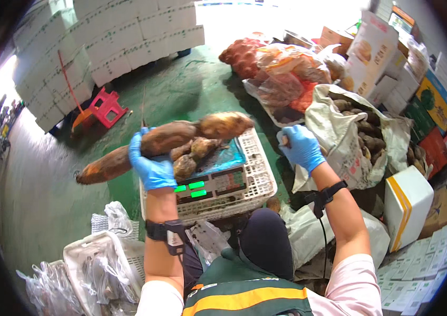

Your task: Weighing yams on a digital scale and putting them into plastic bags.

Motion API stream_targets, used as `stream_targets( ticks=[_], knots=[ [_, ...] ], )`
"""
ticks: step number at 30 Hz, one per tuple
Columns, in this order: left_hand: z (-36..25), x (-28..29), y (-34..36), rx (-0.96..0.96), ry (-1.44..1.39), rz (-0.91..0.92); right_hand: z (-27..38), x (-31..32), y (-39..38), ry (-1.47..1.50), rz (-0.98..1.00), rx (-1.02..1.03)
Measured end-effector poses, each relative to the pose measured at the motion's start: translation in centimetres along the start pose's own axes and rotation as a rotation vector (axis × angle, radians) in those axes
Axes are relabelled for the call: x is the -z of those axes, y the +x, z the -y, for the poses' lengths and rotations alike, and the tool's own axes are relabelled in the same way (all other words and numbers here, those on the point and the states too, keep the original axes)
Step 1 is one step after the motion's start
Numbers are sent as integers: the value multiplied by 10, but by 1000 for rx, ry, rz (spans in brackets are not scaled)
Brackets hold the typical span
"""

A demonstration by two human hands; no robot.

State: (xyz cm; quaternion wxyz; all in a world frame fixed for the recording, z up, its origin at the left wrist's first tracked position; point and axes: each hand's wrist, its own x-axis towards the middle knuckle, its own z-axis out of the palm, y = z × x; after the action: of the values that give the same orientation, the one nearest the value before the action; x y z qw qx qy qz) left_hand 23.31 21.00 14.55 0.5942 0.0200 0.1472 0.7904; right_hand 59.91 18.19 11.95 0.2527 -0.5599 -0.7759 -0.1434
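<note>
A long, muddy brown segmented root [166, 138], likely lotus root, is held slantwise in my blue-gloved left hand [147, 164]. Beneath it, several shorter root pieces [185, 164] lie on a digital scale [218, 180] with a blue top and lit green displays. The scale stands on a white perforated crate [259, 171]. Right of the crate, my blue-gloved right hand [302, 147] is closed around a small tan object [285, 140] that I cannot make out.
White boxes [118, 47] are stacked beyond a red stool [108, 105]. Sacks of roots [365, 131], red mesh bags [244, 55] and cartons [363, 50] line the right. A foam box [408, 205] sits near my right arm; bagged items [102, 274] lie lower left.
</note>
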Motion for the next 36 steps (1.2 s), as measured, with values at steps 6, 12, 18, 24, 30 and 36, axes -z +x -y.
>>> stream_targets(
  ticks=[6,12,18,24,30,36],
  knots=[
    [-92,75,49,-211,-33,-204,136,-91,45,100,187,542],
    [-123,126,56,-269,-58,-404,168,-155,25,287,271,368],
    [-142,172,80,-189,-82,-374,142,-108,60,457,286,163],
    [-174,178,90,-211,55,-534,107,-76,11,821,39,-293],
    [-204,194,83,-180,176,-570,107,-94,-30,867,56,-357],
    [-231,187,68,-199,288,-559,110,-90,-30,945,48,-362]
  ],
)
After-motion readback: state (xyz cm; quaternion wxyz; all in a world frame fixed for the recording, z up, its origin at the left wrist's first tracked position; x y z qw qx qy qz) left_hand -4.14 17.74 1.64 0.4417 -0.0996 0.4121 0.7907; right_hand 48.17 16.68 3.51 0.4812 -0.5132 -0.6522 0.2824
